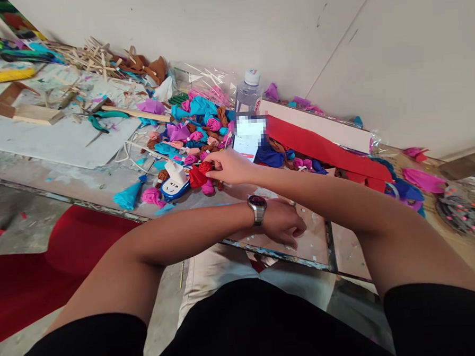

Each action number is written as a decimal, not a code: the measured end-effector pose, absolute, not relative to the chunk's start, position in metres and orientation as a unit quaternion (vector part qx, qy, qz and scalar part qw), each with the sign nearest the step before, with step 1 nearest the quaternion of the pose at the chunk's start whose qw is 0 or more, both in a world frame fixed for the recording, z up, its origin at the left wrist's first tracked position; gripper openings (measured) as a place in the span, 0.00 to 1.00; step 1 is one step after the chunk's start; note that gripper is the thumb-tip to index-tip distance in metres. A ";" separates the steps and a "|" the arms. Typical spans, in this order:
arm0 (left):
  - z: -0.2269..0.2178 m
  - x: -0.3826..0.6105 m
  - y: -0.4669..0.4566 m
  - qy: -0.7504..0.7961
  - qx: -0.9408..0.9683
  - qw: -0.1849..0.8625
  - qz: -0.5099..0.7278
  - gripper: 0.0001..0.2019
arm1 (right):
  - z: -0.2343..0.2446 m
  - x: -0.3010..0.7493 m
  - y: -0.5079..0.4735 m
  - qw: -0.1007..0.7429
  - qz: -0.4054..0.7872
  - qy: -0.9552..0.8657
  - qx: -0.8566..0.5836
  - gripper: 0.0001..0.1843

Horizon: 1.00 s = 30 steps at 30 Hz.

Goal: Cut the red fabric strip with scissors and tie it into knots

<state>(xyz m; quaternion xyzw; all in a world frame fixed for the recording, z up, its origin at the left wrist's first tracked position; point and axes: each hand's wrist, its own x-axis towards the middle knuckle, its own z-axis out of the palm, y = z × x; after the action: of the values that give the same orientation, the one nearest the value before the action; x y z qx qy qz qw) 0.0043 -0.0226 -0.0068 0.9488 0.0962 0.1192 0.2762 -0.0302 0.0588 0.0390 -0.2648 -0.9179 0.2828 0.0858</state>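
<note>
My right hand (231,166) reaches across to the left, its fingertips pinched on a red paper flower (199,174) in the pile of crumpled paper flowers (187,133). My left hand (283,223) lies curled on the table (102,180) near its front edge, under my right forearm, with a silver wristwatch (257,205) on the wrist. Nothing shows in its fingers. A phone (249,137) stands propped behind the right hand. A blue-and-white power strip with a white plug (175,182) lies just left of the red flower.
A clear water bottle (248,92) stands by the wall. A long red-and-white box (323,139) lies to the right. Green pliers (103,119), wooden sticks (91,55) and wood scraps (30,112) cover the far left. Red cloth (35,268) lies on the floor.
</note>
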 end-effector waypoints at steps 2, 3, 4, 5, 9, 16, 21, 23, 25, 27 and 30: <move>-0.005 0.004 -0.023 0.100 0.950 0.272 0.120 0.15 | 0.043 -0.030 0.060 0.069 0.246 -0.932 -0.257 0.12; -0.004 0.003 -0.023 0.103 0.950 0.270 0.117 0.15 | 0.044 -0.030 0.061 0.057 0.232 -0.938 -0.253 0.11; -0.003 0.003 -0.024 0.105 0.951 0.269 0.111 0.15 | 0.045 -0.030 0.061 0.047 0.222 -0.941 -0.250 0.11; -0.002 0.003 -0.024 0.106 0.951 0.269 0.106 0.15 | 0.046 -0.031 0.061 0.040 0.217 -0.943 -0.248 0.12; -0.002 0.003 -0.023 0.104 0.949 0.277 0.106 0.14 | 0.047 -0.033 0.059 0.044 0.222 -0.942 -0.247 0.14; -0.003 0.005 -0.022 0.100 0.951 0.278 0.087 0.14 | 0.045 -0.032 0.055 0.060 0.244 -0.934 -0.255 0.20; -0.007 0.006 -0.022 0.093 0.952 0.276 0.091 0.15 | 0.040 -0.026 0.057 0.063 0.272 -0.923 -0.263 0.28; -0.008 0.005 -0.021 0.094 0.952 0.275 0.091 0.16 | 0.039 -0.023 0.057 0.069 0.286 -0.917 -0.270 0.31; -0.008 0.005 -0.022 0.097 0.953 0.274 0.091 0.16 | 0.039 -0.018 0.057 0.075 0.291 -0.913 -0.274 0.33; -0.006 0.004 -0.022 0.101 0.952 0.273 0.091 0.15 | 0.040 -0.009 0.056 0.084 0.286 -0.913 -0.278 0.33; -0.002 0.003 -0.023 0.103 0.953 0.269 0.094 0.14 | 0.042 0.012 0.053 0.127 0.272 -0.915 -0.270 0.28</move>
<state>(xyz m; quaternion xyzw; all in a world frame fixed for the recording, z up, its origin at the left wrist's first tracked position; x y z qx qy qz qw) 0.0031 -0.0226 -0.0024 0.9529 0.1027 0.0941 0.2694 0.0123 0.0526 0.0415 -0.2700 -0.9149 0.2722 0.1266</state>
